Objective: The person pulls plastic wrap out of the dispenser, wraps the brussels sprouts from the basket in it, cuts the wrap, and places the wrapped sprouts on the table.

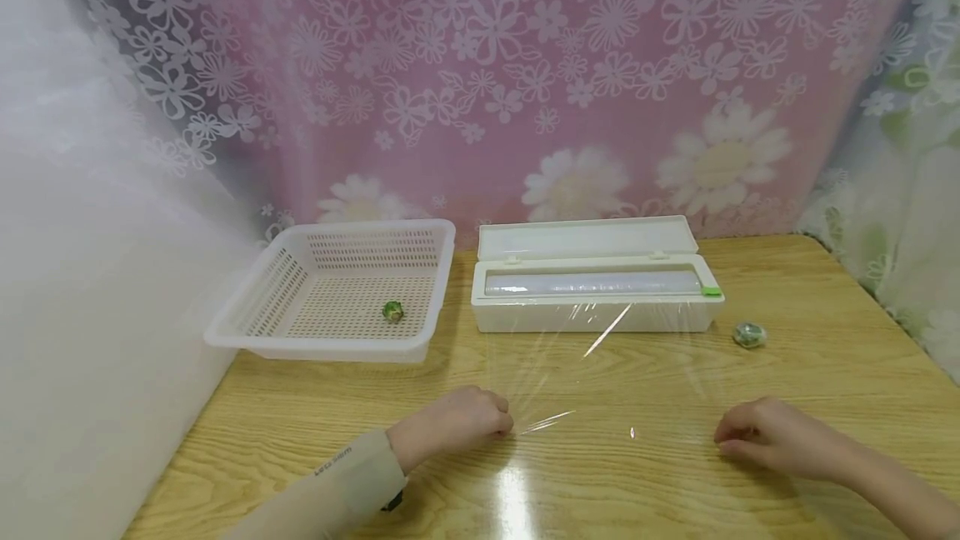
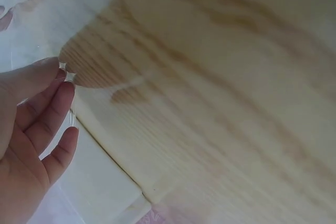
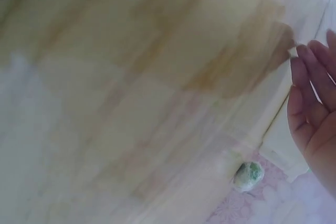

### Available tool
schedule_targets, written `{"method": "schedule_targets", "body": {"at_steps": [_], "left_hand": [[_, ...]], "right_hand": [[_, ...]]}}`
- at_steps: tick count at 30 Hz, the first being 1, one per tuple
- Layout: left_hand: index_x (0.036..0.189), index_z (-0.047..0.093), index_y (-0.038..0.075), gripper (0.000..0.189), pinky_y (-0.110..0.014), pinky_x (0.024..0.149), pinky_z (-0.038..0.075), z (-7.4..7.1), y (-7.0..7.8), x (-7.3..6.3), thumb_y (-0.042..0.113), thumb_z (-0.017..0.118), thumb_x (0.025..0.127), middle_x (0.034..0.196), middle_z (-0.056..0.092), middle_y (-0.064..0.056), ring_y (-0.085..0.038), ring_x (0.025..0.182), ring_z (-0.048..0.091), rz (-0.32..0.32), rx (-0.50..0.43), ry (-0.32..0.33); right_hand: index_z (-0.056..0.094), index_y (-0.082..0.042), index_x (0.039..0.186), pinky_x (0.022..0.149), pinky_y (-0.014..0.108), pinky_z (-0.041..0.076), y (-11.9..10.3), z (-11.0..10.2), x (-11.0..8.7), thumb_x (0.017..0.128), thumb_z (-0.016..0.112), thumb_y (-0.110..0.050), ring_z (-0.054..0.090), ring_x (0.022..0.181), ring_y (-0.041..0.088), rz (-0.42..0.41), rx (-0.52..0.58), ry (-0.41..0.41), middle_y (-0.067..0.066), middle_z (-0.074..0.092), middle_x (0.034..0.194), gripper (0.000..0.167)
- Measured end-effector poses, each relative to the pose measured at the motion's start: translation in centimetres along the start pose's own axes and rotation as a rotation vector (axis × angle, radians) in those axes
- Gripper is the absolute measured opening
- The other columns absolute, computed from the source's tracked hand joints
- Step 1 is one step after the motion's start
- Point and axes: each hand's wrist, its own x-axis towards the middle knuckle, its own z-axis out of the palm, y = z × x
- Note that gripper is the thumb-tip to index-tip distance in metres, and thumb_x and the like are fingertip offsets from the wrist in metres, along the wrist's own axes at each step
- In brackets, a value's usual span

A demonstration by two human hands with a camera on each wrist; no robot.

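Note:
A clear sheet of cling film [image 1: 600, 394] stretches from the white dispenser box [image 1: 592, 319] toward the near side of the table. My left hand [image 1: 465, 419] pinches the film's near left corner between thumb and fingertips, as the left wrist view also shows. At the near right corner, my right hand [image 1: 783, 438] pinches the film the same way. The box lid [image 1: 588, 240] stands raised at the back, and the film roll [image 1: 592, 282] lies inside. A green slider [image 1: 711, 292] sits at the box's right end.
Left of the box stands a white plastic basket [image 1: 330, 348] with one small round green vegetable [image 1: 393, 311] in it. A similar green piece wrapped in film [image 1: 750, 335] lies right of the box. A flowered curtain [image 1: 480, 107] hangs behind the wooden table [image 1: 247, 440].

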Motion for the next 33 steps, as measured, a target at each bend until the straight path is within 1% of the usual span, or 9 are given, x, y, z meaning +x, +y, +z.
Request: {"method": "schedule_targets", "body": {"at_steps": [4, 8, 11, 15, 18, 21, 23, 26, 33], "left_hand": [[0.079, 0.066, 0.018, 0.009, -0.011, 0.056, 0.039, -0.2, 0.1, 0.0, 0.022, 0.06, 0.085, 0.068, 0.053, 0.011, 0.0, 0.06, 0.048, -0.014, -0.003, -0.021], [0.077, 0.063, 0.017, 0.012, -0.013, 0.057, 0.042, -0.1, 0.1, 0.0, 0.022, 0.058, 0.087, 0.069, 0.057, 0.01, -0.001, 0.06, 0.052, -0.039, -0.029, 0.006], [0.08, 0.063, 0.017, 0.01, -0.012, 0.059, 0.043, 0.2, 0.0, 0.0, 0.022, 0.058, 0.086, 0.073, 0.061, 0.01, -0.001, 0.063, 0.055, -0.05, -0.053, 0.026], [0.083, 0.065, 0.017, 0.008, -0.011, 0.062, 0.043, 0.4, -0.1, 0.1, 0.022, 0.059, 0.085, 0.077, 0.061, 0.011, -0.001, 0.066, 0.056, -0.051, -0.052, 0.013], [0.084, 0.064, 0.018, 0.006, -0.013, 0.063, 0.044, 0.4, -0.1, 0.2, 0.022, 0.06, 0.085, 0.078, 0.061, 0.011, -0.002, 0.069, 0.057, -0.052, -0.04, -0.006], [0.083, 0.064, 0.019, 0.004, -0.014, 0.062, 0.044, 0.3, -0.1, 0.2, 0.021, 0.061, 0.085, 0.077, 0.06, 0.011, -0.002, 0.069, 0.056, -0.051, -0.042, -0.017], [0.082, 0.064, 0.019, 0.004, -0.013, 0.061, 0.043, 0.2, -0.1, 0.2, 0.02, 0.061, 0.084, 0.076, 0.059, 0.011, -0.002, 0.068, 0.055, -0.052, -0.053, -0.019], [0.08, 0.063, 0.018, 0.004, -0.013, 0.058, 0.042, 0.2, -0.1, 0.1, 0.018, 0.062, 0.084, 0.074, 0.057, 0.011, -0.001, 0.065, 0.053, -0.052, -0.068, -0.019], [0.078, 0.062, 0.018, 0.005, -0.013, 0.058, 0.041, 0.2, -0.3, 0.1, 0.018, 0.062, 0.084, 0.071, 0.054, 0.011, 0.0, 0.064, 0.05, -0.046, -0.075, -0.02]], "right_hand": [[0.063, -0.014, 0.087, 0.045, 0.018, 0.04, 0.0, -0.3, 0.1, 0.087, 0.053, -0.003, 0.048, 0.06, -0.005, 0.024, 0.043, 0.003, -0.017, 0.057, 0.075, 0.015], [0.061, -0.016, 0.085, 0.045, 0.017, 0.039, -0.1, -0.4, 0.5, 0.087, 0.054, -0.004, 0.045, 0.058, -0.006, 0.045, 0.013, 0.008, -0.019, 0.053, 0.07, 0.013], [0.059, -0.018, 0.083, 0.045, 0.019, 0.039, -0.3, -0.2, 0.9, 0.084, 0.059, -0.01, 0.047, 0.058, -0.006, 0.084, -0.027, -0.005, -0.02, 0.053, 0.07, 0.008], [0.055, -0.023, 0.076, 0.045, 0.019, 0.037, -0.5, 0.1, 1.3, 0.08, 0.065, -0.021, 0.042, 0.056, -0.006, 0.125, -0.164, -0.029, -0.023, 0.048, 0.068, 0.011], [0.053, -0.025, 0.075, 0.045, 0.019, 0.035, -0.4, 0.4, 1.4, 0.074, 0.07, -0.023, 0.037, 0.058, -0.006, 0.089, -0.292, 0.019, -0.022, 0.043, 0.071, 0.017], [0.056, -0.025, 0.079, 0.047, 0.02, 0.039, -0.2, 0.8, 1.3, 0.067, 0.075, -0.018, 0.041, 0.064, -0.004, 0.001, -0.357, 0.115, -0.019, 0.045, 0.078, 0.024], [0.057, -0.024, 0.083, 0.051, 0.021, 0.042, 0.0, 1.0, 1.2, 0.064, 0.076, -0.013, 0.045, 0.069, -0.002, -0.053, -0.347, 0.154, -0.015, 0.047, 0.083, 0.029], [0.059, -0.02, 0.089, 0.055, 0.022, 0.045, 0.3, 1.2, 1.2, 0.065, 0.075, -0.006, 0.05, 0.075, 0.002, -0.087, -0.262, 0.149, -0.012, 0.051, 0.088, 0.032], [0.059, -0.009, 0.098, 0.058, 0.023, 0.048, 1.0, 1.0, 0.8, 0.075, 0.069, -0.007, 0.053, 0.082, 0.004, -0.019, -0.053, 0.087, -0.003, 0.058, 0.093, 0.025]]}}
